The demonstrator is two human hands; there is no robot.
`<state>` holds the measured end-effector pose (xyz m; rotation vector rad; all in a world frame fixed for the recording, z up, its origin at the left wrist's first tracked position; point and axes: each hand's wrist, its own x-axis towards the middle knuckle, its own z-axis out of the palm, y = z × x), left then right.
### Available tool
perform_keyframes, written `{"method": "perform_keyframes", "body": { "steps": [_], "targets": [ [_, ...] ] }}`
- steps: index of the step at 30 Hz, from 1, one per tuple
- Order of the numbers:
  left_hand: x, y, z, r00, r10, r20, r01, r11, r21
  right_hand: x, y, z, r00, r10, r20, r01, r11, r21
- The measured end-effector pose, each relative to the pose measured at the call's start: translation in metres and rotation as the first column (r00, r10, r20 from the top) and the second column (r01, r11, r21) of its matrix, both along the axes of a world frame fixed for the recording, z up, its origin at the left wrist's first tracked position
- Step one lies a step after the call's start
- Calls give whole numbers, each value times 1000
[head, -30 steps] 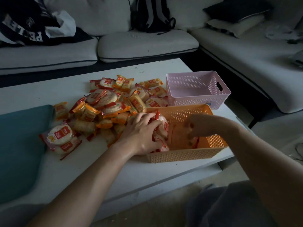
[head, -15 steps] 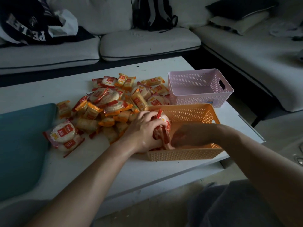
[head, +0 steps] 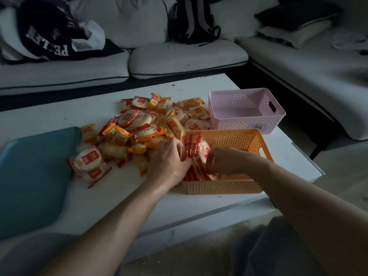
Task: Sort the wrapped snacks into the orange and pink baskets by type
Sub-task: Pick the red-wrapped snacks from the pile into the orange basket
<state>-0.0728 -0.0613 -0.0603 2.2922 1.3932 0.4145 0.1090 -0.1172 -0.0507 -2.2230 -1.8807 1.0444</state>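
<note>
A person seated at a low white surface (head: pixel 111 196) works both hands inside an orange basket (head: pixel 223 187) at its near right corner. The left hand (head: pixel 169 160) reaches over the basket's left rim, its fingers curled around a stack of red-wrapped rice crackers (head: pixel 196 152) standing on edge at that end. The right hand (head: pixel 225 160) sits just beside it within the basket, fingers bent against the same stack; whether it pinches a packet cannot be told in the dim light. The two hands are close together, with the crackers between them.

Directly left of the basket, touching the left hand's knuckles, spreads a pile of wrapped snacks (head: pixel 143 126) in red and orange wrappers. A pink basket (head: pixel 245 120) stands just behind the orange one. A teal tray (head: pixel 33 172) lies at the surface's left edge. Behind, a backpack (head: pixel 191 18) rests on a pale sofa (head: pixel 179 56).
</note>
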Motion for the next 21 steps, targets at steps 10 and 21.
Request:
{"method": "perform_keyframes", "body": {
  "steps": [10,21],
  "targets": [
    [9,-7,2,977,55,206,19,939,-342,-2,-7,6,923,-121,364,98,992,82],
    [-172,101,20,954,291,-72,-295,955,-39,-143,69,33,999,-28,16,17,883,469]
  ]
}}
